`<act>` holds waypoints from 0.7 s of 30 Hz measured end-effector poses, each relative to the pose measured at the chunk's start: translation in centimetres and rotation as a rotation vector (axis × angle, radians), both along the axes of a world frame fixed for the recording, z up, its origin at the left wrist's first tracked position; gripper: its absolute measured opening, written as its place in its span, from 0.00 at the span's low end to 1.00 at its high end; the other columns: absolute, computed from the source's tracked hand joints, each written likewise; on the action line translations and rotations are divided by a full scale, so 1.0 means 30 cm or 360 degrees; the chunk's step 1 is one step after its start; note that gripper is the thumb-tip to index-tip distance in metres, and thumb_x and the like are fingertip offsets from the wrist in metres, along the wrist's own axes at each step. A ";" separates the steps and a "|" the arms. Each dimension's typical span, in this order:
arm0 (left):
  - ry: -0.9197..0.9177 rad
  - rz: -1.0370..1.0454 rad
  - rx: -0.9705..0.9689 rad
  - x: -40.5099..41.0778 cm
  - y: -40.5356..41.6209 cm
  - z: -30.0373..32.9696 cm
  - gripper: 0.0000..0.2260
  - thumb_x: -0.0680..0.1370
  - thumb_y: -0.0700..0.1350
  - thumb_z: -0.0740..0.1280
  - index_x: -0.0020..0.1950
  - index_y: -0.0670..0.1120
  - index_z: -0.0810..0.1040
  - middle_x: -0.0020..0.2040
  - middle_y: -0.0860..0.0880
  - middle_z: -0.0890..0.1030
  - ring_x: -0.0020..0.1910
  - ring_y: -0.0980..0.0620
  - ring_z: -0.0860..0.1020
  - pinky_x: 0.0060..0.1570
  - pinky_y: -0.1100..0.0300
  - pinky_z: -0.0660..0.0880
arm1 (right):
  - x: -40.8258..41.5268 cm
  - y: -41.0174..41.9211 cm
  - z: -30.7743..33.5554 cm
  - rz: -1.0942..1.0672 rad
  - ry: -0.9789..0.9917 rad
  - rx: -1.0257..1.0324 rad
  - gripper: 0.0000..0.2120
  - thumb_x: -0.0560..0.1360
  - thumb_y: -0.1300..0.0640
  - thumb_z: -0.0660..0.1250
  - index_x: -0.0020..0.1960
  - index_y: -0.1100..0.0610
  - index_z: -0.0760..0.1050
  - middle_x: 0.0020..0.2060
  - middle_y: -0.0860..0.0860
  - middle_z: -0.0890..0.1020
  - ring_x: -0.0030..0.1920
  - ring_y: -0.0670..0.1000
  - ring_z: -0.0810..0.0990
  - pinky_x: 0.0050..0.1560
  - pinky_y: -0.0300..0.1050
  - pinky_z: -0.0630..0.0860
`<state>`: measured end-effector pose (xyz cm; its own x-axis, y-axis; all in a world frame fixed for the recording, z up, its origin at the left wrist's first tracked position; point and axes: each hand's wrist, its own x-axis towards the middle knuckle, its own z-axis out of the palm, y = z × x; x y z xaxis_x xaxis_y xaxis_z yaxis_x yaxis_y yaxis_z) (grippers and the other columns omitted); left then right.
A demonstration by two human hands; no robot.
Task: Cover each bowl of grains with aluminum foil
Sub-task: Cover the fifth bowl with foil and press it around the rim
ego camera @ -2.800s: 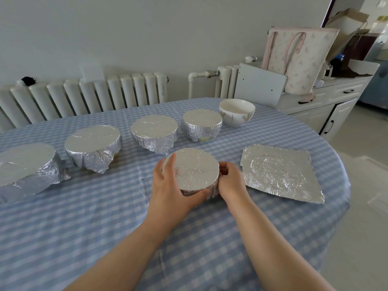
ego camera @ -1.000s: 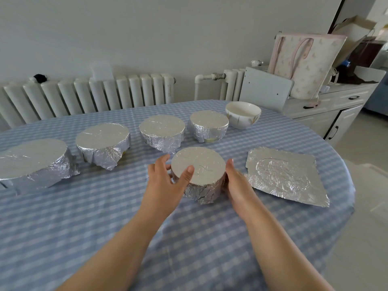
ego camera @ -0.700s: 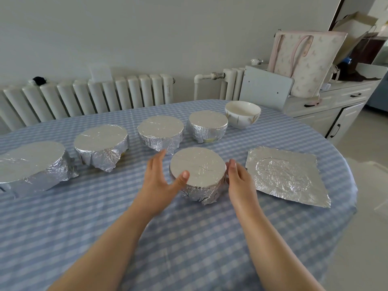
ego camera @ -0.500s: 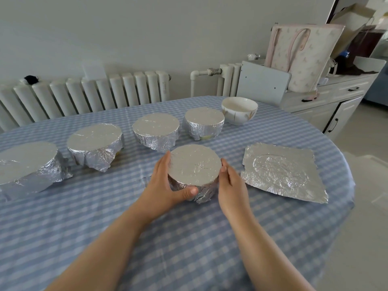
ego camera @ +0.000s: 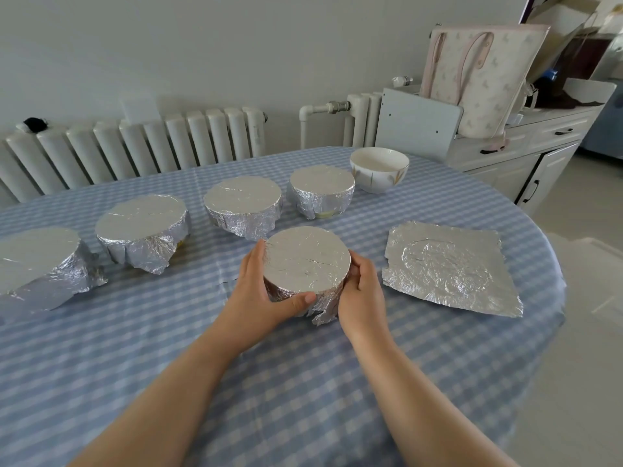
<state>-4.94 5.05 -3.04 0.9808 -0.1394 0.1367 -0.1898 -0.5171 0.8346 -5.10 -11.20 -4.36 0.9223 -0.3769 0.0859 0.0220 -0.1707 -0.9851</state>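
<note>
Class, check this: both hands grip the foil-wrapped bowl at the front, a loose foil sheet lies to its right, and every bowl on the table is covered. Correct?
Not quite. The head view shows one white bowl at the far end uncovered. Otherwise right: left hand and right hand grip the wrapped bowl, foil sheet at its right.

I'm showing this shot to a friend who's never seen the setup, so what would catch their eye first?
Most likely the two hands, left hand and right hand, cupped around a foil-wrapped bowl near the middle of the checked tablecloth. Behind it curves a row of four more foil-covered bowls, ending at one uncovered white bowl on the far right. A loose crinkled foil sheet lies flat to the right of the hands.
</note>
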 end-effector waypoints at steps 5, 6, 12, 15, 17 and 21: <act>0.0016 -0.0016 -0.0067 -0.009 -0.002 0.005 0.58 0.58 0.71 0.72 0.79 0.51 0.49 0.73 0.60 0.56 0.70 0.64 0.58 0.69 0.63 0.59 | 0.003 -0.003 0.002 0.0013 0.0041 0.0218 0.13 0.82 0.62 0.53 0.61 0.52 0.71 0.47 0.40 0.78 0.47 0.39 0.77 0.48 0.31 0.72; 0.0048 -0.0010 -0.0115 -0.012 0.000 0.003 0.59 0.57 0.71 0.71 0.79 0.51 0.47 0.72 0.62 0.55 0.70 0.65 0.57 0.69 0.64 0.58 | 0.007 -0.008 -0.005 -0.0005 0.0067 0.0291 0.12 0.83 0.59 0.53 0.63 0.53 0.70 0.47 0.41 0.78 0.48 0.41 0.77 0.49 0.35 0.74; 0.0215 0.0102 -0.0582 -0.019 -0.007 0.003 0.39 0.73 0.62 0.68 0.77 0.55 0.54 0.70 0.59 0.67 0.64 0.60 0.72 0.59 0.68 0.71 | -0.002 -0.042 0.003 0.0246 0.0291 0.0422 0.27 0.77 0.39 0.59 0.59 0.62 0.74 0.44 0.63 0.83 0.45 0.61 0.82 0.55 0.61 0.77; 0.0327 0.0324 -0.0652 -0.004 -0.001 0.010 0.46 0.66 0.71 0.67 0.78 0.52 0.56 0.72 0.56 0.67 0.65 0.52 0.74 0.60 0.64 0.73 | -0.004 -0.090 0.041 0.0402 0.0397 0.0630 0.24 0.77 0.41 0.64 0.52 0.64 0.78 0.48 0.63 0.84 0.50 0.61 0.83 0.51 0.57 0.81; 0.0474 0.0405 -0.0649 0.015 0.030 0.002 0.54 0.58 0.77 0.67 0.78 0.53 0.56 0.71 0.52 0.70 0.64 0.45 0.75 0.65 0.48 0.72 | 0.010 -0.125 0.061 0.0522 0.0489 0.0803 0.17 0.78 0.46 0.64 0.53 0.60 0.77 0.44 0.56 0.85 0.44 0.53 0.84 0.44 0.45 0.81; 0.0867 0.0302 -0.0983 0.020 0.063 0.029 0.30 0.76 0.60 0.68 0.71 0.43 0.69 0.57 0.44 0.81 0.46 0.44 0.83 0.50 0.47 0.81 | 0.039 -0.155 0.068 0.0590 0.0642 0.0911 0.23 0.75 0.47 0.68 0.59 0.63 0.71 0.41 0.57 0.83 0.41 0.55 0.84 0.46 0.50 0.82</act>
